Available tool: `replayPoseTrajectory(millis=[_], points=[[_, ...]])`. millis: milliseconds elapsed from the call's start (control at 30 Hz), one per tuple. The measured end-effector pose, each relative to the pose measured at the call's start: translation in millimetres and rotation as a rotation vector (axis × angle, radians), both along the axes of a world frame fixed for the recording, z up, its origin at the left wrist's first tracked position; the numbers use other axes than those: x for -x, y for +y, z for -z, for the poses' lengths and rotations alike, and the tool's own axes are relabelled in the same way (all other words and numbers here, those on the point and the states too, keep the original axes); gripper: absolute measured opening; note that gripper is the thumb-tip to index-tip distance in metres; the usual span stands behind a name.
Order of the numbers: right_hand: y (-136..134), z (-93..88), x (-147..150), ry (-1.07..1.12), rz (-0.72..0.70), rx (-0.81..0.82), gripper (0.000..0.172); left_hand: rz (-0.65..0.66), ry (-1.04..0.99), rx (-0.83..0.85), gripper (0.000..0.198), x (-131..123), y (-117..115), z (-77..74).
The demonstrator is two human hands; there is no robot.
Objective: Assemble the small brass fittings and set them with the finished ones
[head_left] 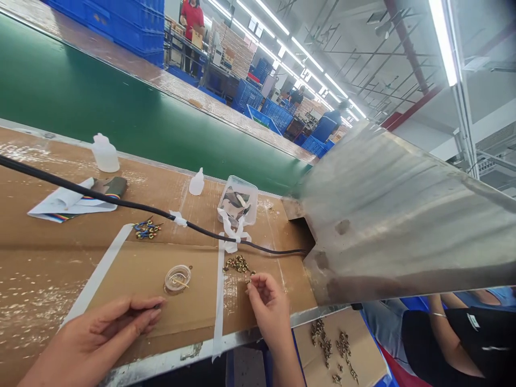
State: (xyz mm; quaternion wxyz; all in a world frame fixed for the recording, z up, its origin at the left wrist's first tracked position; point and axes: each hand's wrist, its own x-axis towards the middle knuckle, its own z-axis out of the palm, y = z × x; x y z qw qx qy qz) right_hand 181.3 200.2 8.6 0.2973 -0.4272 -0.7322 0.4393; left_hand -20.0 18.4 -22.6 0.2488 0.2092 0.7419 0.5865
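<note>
The left hand pinches a small dark piece near the clear dish. The right hand, narrowed to a pinch, is just beside the pile of small parts on the worktop; whether it grips one, I cannot tell

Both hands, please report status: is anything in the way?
Left hand: apparently pinching small dark part. Right hand: beside small gold pile, grip unclear. Cable: beyond that pile, blocking neither hand.

Bright ceiling tubes leave a soft sheen on the metal panel.
</note>
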Motion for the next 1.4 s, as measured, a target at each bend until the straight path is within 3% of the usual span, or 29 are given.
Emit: replayPoseTrajectory(millis=[133,267,400,533,800,1000,1100,1400], points=[[-14.2,1.3,11.4,0.113,-0.097,0.194,0.032,0.157,-0.149,-0.070,0.040,-1.8,-1.7,3.9],[-31.5,3.0,25.3,0.293,-0.121,0.447,0.031,0.194,-0.271,-0.122,0.038,-7.6,0.3,-6.5],[-41.0,3.1,36.9,0.340,-0.202,0.328,0.018,0.246,-0.296,-0.124,0.042,-7.2,1.8,-18.7],[-42.8,1.2,44.7,0.258,-0.286,0.215,0.014,0.259,-0.285,-0.138,0.038,-5.0,1.5,-19.9],[-53.9,6.8,49.2,0.325,-0.297,0.438,0.016,0.312,-0.243,-0.132,0.021,-6.9,-3.2,-12.4],[-60.1,-2.3,49.6,0.248,-0.342,0.352,0.018,0.368,-0.047,-0.071,0.018,-3.9,-4.5,-17.3],[-64.1,-6.8,51.4,0.193,-0.351,0.430,0.021,0.389,0.013,-0.082,0.019,-2.2,-3.8,-21.4],[-72.6,-9.9,55.8,0.211,-0.333,0.630,0.025,0.423,-0.286,-0.209,0.012,-8.0,-6.1,-14.6]])
